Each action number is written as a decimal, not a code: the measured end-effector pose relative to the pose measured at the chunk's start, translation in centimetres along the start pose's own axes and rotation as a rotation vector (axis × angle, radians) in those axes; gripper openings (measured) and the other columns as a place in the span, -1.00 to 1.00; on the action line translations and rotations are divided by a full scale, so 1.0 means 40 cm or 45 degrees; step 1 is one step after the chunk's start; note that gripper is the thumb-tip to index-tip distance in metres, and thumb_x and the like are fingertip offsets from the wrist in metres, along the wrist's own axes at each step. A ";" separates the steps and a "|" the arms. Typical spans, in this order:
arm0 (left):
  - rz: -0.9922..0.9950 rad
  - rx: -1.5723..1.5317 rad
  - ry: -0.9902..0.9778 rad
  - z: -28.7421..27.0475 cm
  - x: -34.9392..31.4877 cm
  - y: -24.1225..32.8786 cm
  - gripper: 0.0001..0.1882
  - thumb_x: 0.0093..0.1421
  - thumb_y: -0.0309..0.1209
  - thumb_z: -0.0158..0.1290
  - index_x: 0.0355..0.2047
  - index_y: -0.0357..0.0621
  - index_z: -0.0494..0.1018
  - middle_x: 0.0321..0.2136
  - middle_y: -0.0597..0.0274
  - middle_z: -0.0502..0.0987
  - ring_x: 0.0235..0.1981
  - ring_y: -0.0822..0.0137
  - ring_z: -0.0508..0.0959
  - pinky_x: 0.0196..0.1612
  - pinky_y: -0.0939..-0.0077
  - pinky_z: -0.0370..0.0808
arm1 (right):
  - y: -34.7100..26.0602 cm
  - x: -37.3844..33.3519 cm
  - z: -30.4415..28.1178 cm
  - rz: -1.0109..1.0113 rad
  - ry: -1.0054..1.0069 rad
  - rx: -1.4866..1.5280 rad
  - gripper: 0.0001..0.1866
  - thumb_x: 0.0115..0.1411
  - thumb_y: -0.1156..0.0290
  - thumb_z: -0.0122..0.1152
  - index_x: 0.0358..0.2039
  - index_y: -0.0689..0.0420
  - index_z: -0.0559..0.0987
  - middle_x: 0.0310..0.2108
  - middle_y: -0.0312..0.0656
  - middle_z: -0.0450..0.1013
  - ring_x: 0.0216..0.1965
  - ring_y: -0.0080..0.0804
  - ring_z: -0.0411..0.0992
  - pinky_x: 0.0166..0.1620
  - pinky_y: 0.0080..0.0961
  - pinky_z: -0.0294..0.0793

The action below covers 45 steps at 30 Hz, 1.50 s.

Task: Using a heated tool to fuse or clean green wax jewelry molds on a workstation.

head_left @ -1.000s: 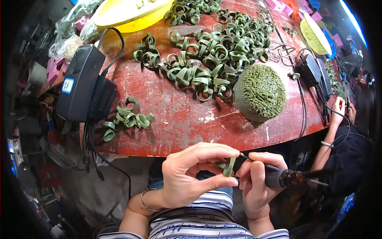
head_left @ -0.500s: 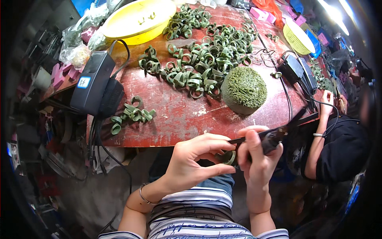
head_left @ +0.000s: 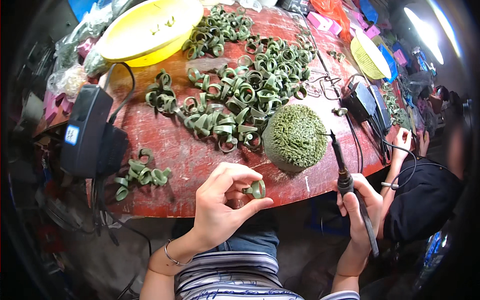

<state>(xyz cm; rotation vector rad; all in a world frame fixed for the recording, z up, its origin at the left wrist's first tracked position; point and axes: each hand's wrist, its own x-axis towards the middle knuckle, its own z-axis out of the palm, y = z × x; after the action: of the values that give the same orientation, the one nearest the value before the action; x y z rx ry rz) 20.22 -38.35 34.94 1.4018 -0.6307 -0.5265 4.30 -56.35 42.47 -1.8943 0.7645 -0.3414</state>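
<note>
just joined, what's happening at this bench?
A person seated at a worn red table pinches a small green wax ring between the fingers of the left hand. The right hand grips a black pen-shaped heated tool, tip up and apart from the ring. A large pile of green rings covers the table beside a green textured dome-shaped block. A small cluster of rings lies near a black power box. Another person sits to the right.
</note>
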 end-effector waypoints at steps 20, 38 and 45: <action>-0.080 -0.209 0.010 -0.002 0.031 -0.011 -0.56 -0.08 -0.69 0.26 -0.14 -0.29 0.44 -0.15 0.10 0.39 -0.24 0.41 0.55 -0.31 0.66 0.62 | -0.103 0.070 -0.011 -0.935 -0.030 -1.614 -0.72 -0.11 0.70 0.29 -0.30 0.44 0.53 -0.38 0.06 0.40 -0.46 -0.16 0.45 -0.42 -0.41 0.47; -0.046 -0.203 0.005 -0.005 0.028 -0.017 -0.57 -0.08 -0.67 0.27 -0.14 -0.28 0.47 -0.15 0.07 0.42 -0.26 0.40 0.56 -0.34 0.64 0.64 | -0.138 0.077 -0.007 -0.836 -0.135 -1.663 -0.70 -0.15 0.74 0.31 -0.31 0.46 0.54 -0.41 0.05 0.38 -0.49 -0.20 0.43 -0.45 -0.42 0.49; -0.102 -0.231 -0.031 -0.009 0.029 -0.011 -0.56 -0.07 -0.71 0.23 -0.13 -0.33 0.44 -0.12 0.03 0.39 -0.24 0.30 0.57 -0.29 0.58 0.64 | -0.111 0.070 -0.023 -0.794 -0.075 -1.467 -0.61 -0.15 0.70 0.27 -0.20 0.33 0.51 -0.36 0.03 0.38 -0.43 -0.15 0.42 -0.37 -0.38 0.48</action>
<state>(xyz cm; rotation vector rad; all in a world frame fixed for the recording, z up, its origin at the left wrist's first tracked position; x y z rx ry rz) 21.31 -38.91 34.60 1.2542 -0.5343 -0.6493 7.48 -57.57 46.57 -3.2211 0.2773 -0.2227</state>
